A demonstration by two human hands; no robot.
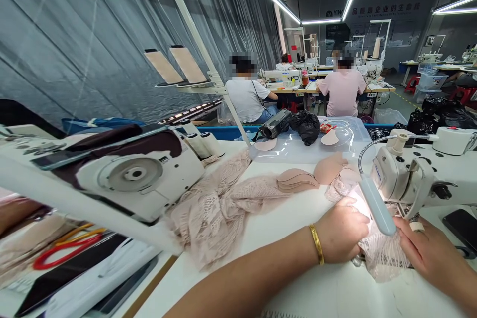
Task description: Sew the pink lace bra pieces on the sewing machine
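My left hand (341, 231), with a gold bangle at the wrist, lies closed over a piece of pink lace fabric (383, 253) beside the needle area of a white sewing machine (421, 174). My right hand (425, 251) rests on the same lace from the right, fingers pressing it to the table; a white band sits on one finger. The machine's grey lamp (376, 206) hangs between my hands and hides part of the fabric. Foam bra cups (298, 180) lie stacked just beyond my left hand.
A pile of pink lace (216, 208) lies at table centre. Another sewing machine (137, 174) stands at left, red scissors (61, 253) near it. A clear plastic bin (346, 139) sits behind. A black phone (462, 226) lies at right. Two people sew at far tables.
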